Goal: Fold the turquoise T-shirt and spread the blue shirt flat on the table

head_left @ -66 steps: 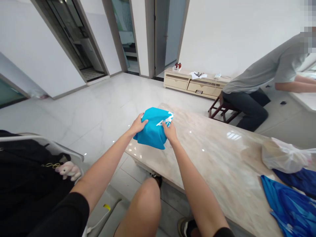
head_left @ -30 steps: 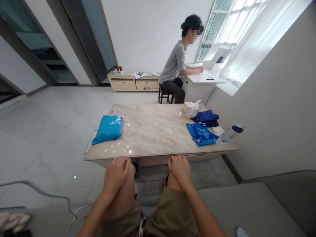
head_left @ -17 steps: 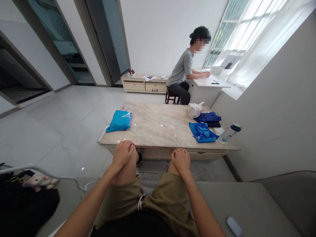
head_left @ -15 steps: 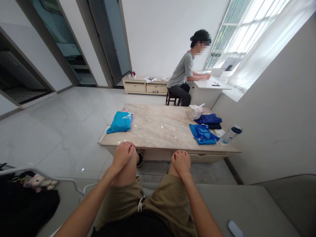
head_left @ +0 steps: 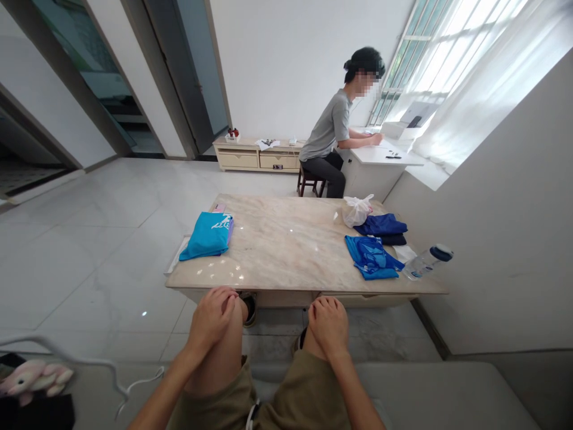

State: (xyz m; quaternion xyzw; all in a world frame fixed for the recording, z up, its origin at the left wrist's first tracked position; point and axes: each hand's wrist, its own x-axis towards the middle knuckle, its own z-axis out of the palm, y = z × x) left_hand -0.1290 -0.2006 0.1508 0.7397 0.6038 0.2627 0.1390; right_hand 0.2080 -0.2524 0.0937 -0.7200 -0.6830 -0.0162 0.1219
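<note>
Both hands hold nothing: my left hand (head_left: 212, 316) and right hand (head_left: 329, 322) rest palm-down, fingers loose, one on each knee. Nearest item, the folded teal shirt (head_left: 206, 236), lies well ahead of my left hand on the marble table (head_left: 286, 251), squared near the far-left corner for stable stacking.

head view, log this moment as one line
left hand: open, on left knee | right hand: open, on right knee | folded teal shirt: table's left end, untouched | blue shirt: table's right
</note>
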